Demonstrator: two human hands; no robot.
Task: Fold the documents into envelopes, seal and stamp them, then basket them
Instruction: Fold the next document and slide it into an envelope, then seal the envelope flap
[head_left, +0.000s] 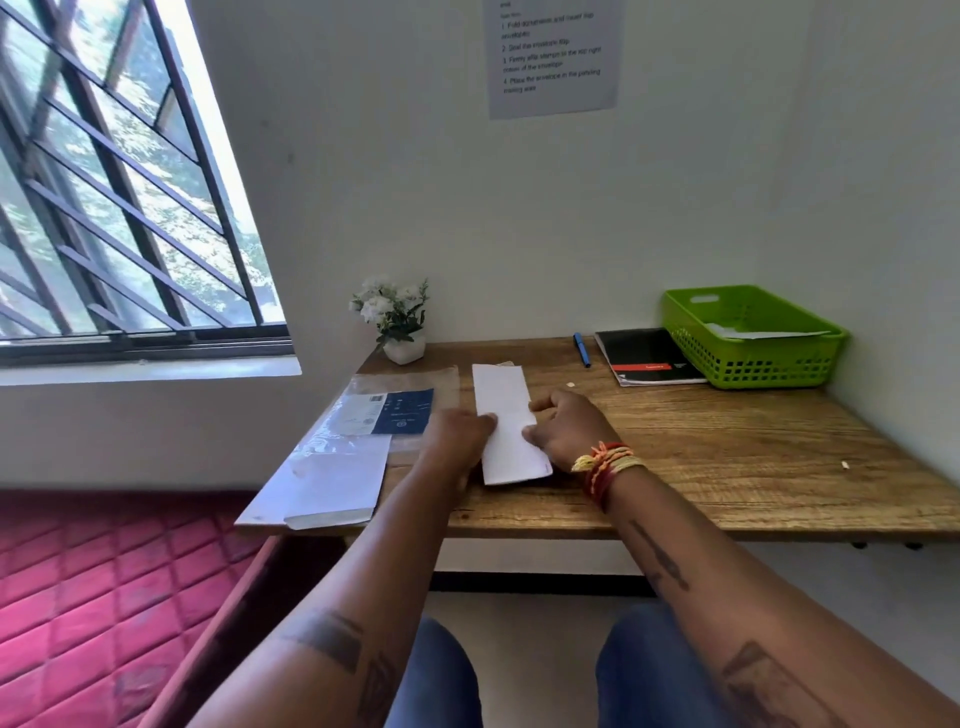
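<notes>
Tattooed forearms, thread bracelets (608, 462), blue trousers (441, 680)

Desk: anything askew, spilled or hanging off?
Mostly tidy. The envelope stack by the plastic sleeve overhangs the desk at its near left corner. Two small pale scraps lie loose on the wood, one near the pen, one far right.

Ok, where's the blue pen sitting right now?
In the head view the blue pen lies on the wooden desk toward the back wall, right of centre, just left of the black notebook beside the green basket.
</notes>
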